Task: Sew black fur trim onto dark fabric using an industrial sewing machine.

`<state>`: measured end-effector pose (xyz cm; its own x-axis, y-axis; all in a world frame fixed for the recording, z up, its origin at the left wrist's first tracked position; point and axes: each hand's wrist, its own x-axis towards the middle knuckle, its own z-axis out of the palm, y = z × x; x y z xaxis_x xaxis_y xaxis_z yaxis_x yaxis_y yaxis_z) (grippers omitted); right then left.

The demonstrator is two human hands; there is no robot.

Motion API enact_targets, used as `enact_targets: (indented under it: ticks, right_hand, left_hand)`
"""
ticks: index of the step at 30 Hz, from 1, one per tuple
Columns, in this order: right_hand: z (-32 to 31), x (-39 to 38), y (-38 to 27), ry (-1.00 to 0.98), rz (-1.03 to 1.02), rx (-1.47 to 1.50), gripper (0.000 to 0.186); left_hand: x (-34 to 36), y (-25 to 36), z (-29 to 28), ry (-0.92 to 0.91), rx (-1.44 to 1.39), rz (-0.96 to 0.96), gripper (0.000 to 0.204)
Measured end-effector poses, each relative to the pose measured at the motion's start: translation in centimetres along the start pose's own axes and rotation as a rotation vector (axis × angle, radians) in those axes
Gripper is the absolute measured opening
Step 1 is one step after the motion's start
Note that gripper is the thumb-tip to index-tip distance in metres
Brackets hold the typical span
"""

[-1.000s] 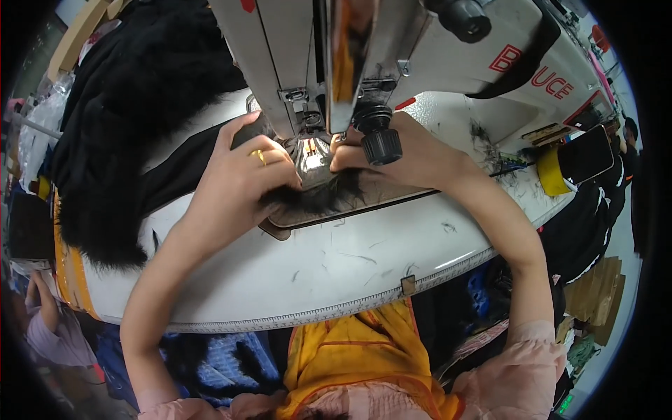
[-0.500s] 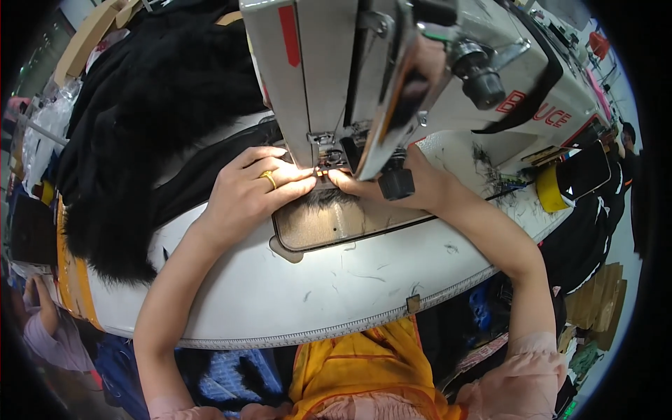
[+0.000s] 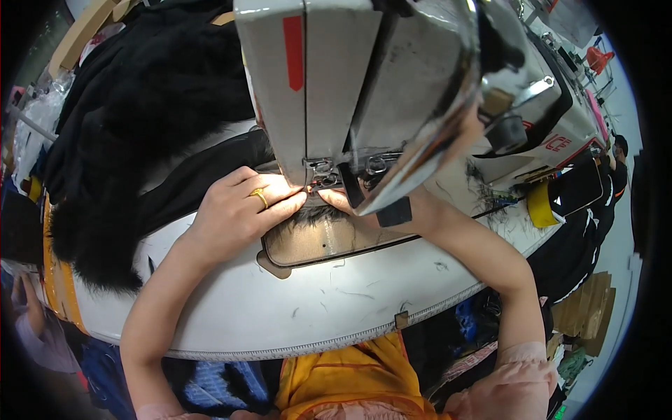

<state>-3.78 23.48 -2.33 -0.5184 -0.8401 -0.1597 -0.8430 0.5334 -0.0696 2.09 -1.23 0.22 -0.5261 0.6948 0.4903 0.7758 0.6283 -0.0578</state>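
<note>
The fur piece (image 3: pixel 318 213) lies on the needle plate (image 3: pixel 336 241) under the machine head (image 3: pixel 350 91). Left hand (image 3: pixel 234 217) presses it flat, fingers extended; right hand (image 3: pixel 350 203) is mostly hidden, grip indeterminate. Fingertips should stay beside the needle, feeding evenly.

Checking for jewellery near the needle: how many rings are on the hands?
1: a gold ring on the left hand. The right hand is mostly hidden under the machine, so more may be unseen.

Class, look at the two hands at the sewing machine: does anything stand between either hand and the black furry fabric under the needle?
Nothing visible does. The left hand lies flat on the black furry fabric, fingertips by the needle. The right hand reaches it too, though the grey sewing machine head hides most of that hand from view.
</note>
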Motion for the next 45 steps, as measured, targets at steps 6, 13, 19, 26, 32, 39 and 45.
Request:
enact_targets:
  ticks: [6, 13, 19, 26, 32, 39, 45]
  right_hand:
    - [1.2, -0.6, 1.0, 0.399, -0.146, -0.285, 0.031]
    - [-1.4, -1.2, 2.7, 0.608, -0.224, -0.002, 0.006]
    - [-3.8, -1.8, -0.4, 0.124, -0.102, -0.206, 0.028]
    - [-1.8, -1.2, -1.5, 0.727, -0.333, -0.167, 0.020]
    - [-1.5, -0.9, -0.8, 0.764, -0.251, 0.023, 0.023]
    - [1.0, 0.0, 0.1, 0.781, -0.246, 0.062, 0.008]
    - [0.2, -0.2, 0.0, 0.690, -0.243, -0.074, 0.013]
  left_hand:
    - [0.4, -0.2, -0.2, 0.001, -0.001, -0.001, 0.025]
    - [0.3, -0.1, -0.5, -0.029, -0.012, 0.020, 0.023]
    - [1.0, -1.7, -2.2, -0.212, -0.002, -0.065, 0.014]
    - [1.2, 1.7, -0.3, -0.044, 0.142, 0.046, 0.015]
    - [0.4, -0.3, -0.1, 0.031, 0.209, 0.127, 0.016]
    - [0.5, -0.6, -0.4, 0.026, 0.205, 0.088, 0.012]
    - [0.3, -0.5, -0.3, 0.052, 0.180, 0.069, 0.010]
